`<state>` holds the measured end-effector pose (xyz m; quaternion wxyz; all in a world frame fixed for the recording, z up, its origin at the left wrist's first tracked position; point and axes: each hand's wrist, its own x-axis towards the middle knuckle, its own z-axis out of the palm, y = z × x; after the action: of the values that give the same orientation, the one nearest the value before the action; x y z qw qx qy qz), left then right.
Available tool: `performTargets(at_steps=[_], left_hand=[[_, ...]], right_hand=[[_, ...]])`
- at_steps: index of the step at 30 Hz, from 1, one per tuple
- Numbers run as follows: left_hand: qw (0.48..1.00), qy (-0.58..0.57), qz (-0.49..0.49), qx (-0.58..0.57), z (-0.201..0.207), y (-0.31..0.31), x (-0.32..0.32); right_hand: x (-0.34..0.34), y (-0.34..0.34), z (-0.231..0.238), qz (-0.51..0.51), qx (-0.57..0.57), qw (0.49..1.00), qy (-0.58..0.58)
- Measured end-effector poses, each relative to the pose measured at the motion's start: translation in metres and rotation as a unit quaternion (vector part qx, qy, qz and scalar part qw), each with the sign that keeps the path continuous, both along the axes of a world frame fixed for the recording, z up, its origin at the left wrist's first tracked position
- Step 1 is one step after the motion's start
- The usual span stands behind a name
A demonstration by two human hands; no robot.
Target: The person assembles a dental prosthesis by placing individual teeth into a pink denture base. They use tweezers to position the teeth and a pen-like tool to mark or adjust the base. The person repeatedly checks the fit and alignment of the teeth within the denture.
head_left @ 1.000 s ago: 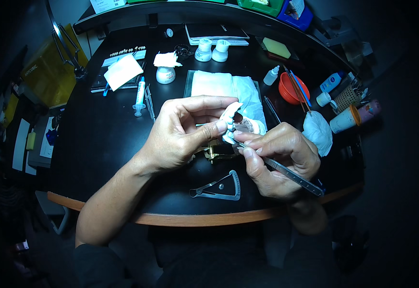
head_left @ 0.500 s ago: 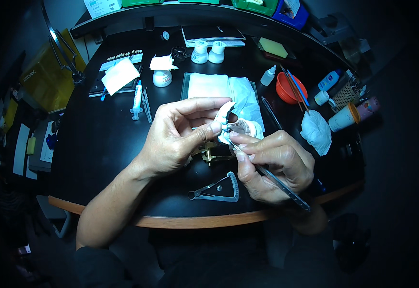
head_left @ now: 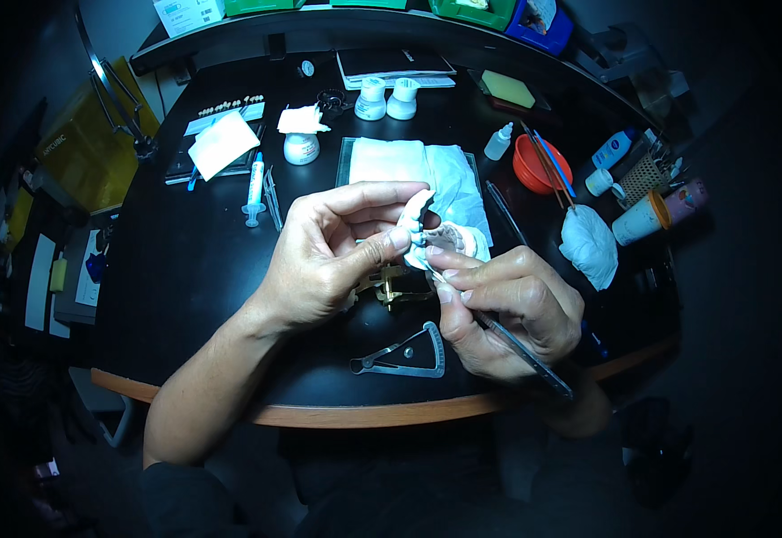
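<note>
Pinched between the thumb and fingers of my left hand (head_left: 319,255) is a white dental cast (head_left: 414,224) with teeth along its edge. My right hand (head_left: 521,309) grips a slim dark-handled instrument (head_left: 534,361) like a pen, its front end at the lower part of the cast; fingers hide the exact tip. Behind my right fingertips shows another pale dental cast (head_left: 469,238), partly covered. Under the hands stands a brass-coloured articulator (head_left: 389,289), mostly hidden. A metal caliper (head_left: 404,354) with a curved scale lies on the black desk nearer to me.
White tissues (head_left: 389,161) lie behind the hands, near two white jars (head_left: 371,100). To the left are a syringe (head_left: 254,193), tweezers (head_left: 272,199) and another jar (head_left: 301,149). A red bowl (head_left: 534,170) with brushes and a wadded cloth (head_left: 588,247) sit at right.
The instrument's handle end has dipped slightly down and left with my right hand. My left hand keeps the same hold on the cast.
</note>
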<state>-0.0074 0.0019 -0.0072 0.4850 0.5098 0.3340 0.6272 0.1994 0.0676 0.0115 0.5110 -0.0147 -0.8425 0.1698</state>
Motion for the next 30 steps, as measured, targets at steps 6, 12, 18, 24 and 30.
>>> performTargets(at_steps=[6, 12, 18, 24, 30], left_hand=[[1.000, 0.001, -0.002, -0.001, 0.0014, 0.0002, 0.0000], [1.000, -0.017, -0.003, 0.025, -0.0024, 0.0020, 0.0008], [1.000, -0.013, -0.003, 0.023, -0.0018, 0.0018, 0.0007], [1.000, -0.011, -0.006, 0.005, 0.0037, -0.0004, 0.0012], [0.999, -0.010, 0.002, 0.033, 0.0001, 0.0009, 0.0016]], right_hand=[[0.0001, -0.0003, -0.0009, -0.004, 0.010, 1.000, 0.005], [-0.0001, -0.0006, -0.0009, -0.002, 0.005, 1.000, 0.005], [0.0000, -0.0001, -0.0001, -0.004, 0.012, 1.000, 0.009], [0.0008, 0.0006, -0.0024, 0.004, 0.003, 1.000, 0.015], [0.0003, 0.0008, -0.0019, 0.009, 0.006, 1.000, 0.014]])
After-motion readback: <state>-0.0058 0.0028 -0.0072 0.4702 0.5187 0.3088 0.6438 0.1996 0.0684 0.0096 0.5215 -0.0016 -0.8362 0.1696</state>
